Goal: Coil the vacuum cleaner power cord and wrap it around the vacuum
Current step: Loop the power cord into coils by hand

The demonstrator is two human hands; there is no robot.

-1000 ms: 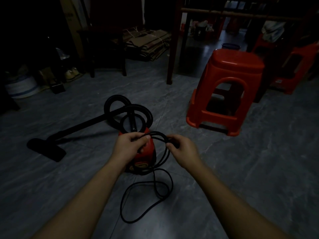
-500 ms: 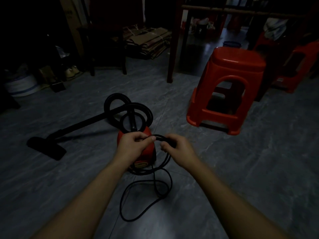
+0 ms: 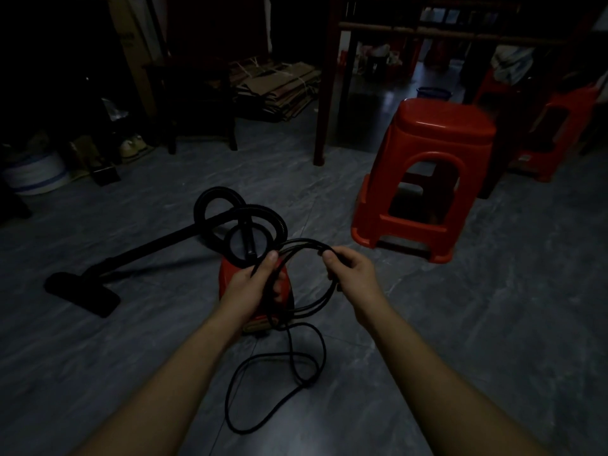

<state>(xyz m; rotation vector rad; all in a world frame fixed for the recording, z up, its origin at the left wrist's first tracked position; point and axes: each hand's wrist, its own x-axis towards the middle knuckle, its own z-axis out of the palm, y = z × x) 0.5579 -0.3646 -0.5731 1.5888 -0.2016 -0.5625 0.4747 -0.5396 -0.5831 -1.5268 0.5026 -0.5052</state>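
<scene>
A small red vacuum cleaner (image 3: 227,274) stands on the grey floor, partly hidden behind my left hand. Its black hose (image 3: 230,209) loops above it, and a black wand runs left to a floor nozzle (image 3: 82,292). The black power cord (image 3: 289,366) forms several loops held up over the vacuum, with a slack length trailing on the floor toward me. My left hand (image 3: 250,284) grips the left side of the coil, thumb on top. Gripping the coil's right side is my right hand (image 3: 350,271), fingers curled round the strands.
A red plastic stool (image 3: 427,172) stands to the right of the vacuum, another red stool (image 3: 556,133) farther right. A dark table leg (image 3: 324,93) rises behind. Flattened cardboard (image 3: 279,87) and a white bucket (image 3: 36,174) lie at the back and left.
My hands have moved apart, the right one sliding to the right along the cord, so the coil is now spread wider between them. The vacuum has not moved.
</scene>
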